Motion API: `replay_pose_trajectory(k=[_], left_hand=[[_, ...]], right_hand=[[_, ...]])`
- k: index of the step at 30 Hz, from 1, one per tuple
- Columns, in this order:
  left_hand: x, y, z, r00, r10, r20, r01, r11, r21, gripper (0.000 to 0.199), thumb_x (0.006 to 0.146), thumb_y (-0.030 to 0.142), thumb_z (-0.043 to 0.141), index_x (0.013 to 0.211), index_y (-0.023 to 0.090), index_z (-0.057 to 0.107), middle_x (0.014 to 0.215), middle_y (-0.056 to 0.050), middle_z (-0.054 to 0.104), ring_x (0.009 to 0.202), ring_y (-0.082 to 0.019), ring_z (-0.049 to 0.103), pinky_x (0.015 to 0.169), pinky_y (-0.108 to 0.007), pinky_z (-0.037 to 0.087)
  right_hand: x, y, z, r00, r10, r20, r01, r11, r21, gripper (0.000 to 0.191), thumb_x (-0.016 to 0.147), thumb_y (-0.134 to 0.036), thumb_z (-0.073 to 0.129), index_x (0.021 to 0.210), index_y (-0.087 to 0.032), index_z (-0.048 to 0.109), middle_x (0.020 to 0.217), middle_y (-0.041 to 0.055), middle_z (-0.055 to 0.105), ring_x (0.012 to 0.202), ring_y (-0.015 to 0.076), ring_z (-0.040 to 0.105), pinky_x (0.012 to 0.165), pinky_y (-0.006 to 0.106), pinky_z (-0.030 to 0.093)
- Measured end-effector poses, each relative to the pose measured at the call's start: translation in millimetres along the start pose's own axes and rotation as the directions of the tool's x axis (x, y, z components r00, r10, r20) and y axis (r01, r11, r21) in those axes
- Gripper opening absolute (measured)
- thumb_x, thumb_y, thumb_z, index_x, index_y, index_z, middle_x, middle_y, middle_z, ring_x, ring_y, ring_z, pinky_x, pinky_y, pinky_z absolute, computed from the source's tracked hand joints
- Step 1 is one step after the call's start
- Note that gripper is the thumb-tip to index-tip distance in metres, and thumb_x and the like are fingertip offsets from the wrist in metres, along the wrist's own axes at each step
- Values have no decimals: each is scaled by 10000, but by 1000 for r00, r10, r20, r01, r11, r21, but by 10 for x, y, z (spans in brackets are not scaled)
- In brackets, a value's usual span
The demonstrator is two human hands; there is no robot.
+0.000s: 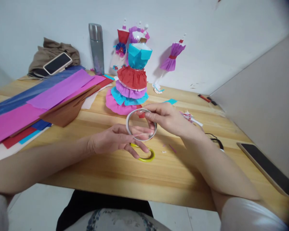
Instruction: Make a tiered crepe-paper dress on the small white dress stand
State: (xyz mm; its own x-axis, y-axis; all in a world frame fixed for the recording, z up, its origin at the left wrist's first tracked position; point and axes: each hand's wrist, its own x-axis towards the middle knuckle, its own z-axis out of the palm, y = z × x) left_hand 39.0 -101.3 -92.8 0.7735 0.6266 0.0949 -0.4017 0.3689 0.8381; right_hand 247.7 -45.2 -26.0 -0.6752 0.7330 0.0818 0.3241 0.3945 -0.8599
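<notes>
A thin, clear roll of tape (128,123) is held up over the table between my two hands. My right hand (167,119) pinches its upper right rim, fingers and thumb closed on it. My left hand (113,139) is at the lower left rim, thumb in front and some fingers showing through the ring; its other fingers are spread below. Beneath that hand lie yellow loops (149,158) that look like scissor handles, the rest hidden. Just behind the tape stands a small dress form (139,57) in a teal bodice and tiered red, purple, blue and pink paper skirts.
Coloured paper sheets (60,91) spread over the left side. A grey bottle (97,53), a phone (57,63) on brown cloth (59,49) and more dressed forms (173,56) are along the wall. Paper scraps (190,117), a black cord (216,141) and another phone (267,166) lie right.
</notes>
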Motion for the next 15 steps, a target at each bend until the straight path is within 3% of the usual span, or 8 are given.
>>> replay_pose_trajectory(k=[4, 10, 15], left_hand=[[2, -8, -81, 998, -56, -8, 57, 996, 66, 686, 783, 251, 808, 1418, 351, 571, 1545, -143, 472, 1040, -219, 698, 763, -302, 610], [38, 4, -165, 981, -195, 9, 195, 978, -76, 573, 781, 285, 767, 1328, 222, 609, 1303, -165, 668, 994, -247, 731, 750, -295, 589], [63, -45, -175, 964, -265, -6, 260, 949, -176, 521, 821, 573, 683, 1125, 151, 699, 1040, -136, 764, 861, -261, 757, 693, -317, 580]], right_hand=[[-35, -57, -27, 992, -117, -39, 109, 979, -171, 230, 897, -262, 511, 702, -205, 618, 533, -39, 520, 486, 120, 483, 508, 267, 386], [-99, -124, -129, 955, -252, -155, 169, 894, -414, 199, 928, -281, 548, 780, -260, 680, 567, -8, 540, 580, 171, 528, 579, 309, 390], [-122, -96, -169, 929, -299, -217, 148, 840, -522, 199, 938, -221, 533, 828, -254, 695, 613, 8, 570, 599, 183, 535, 608, 326, 379]])
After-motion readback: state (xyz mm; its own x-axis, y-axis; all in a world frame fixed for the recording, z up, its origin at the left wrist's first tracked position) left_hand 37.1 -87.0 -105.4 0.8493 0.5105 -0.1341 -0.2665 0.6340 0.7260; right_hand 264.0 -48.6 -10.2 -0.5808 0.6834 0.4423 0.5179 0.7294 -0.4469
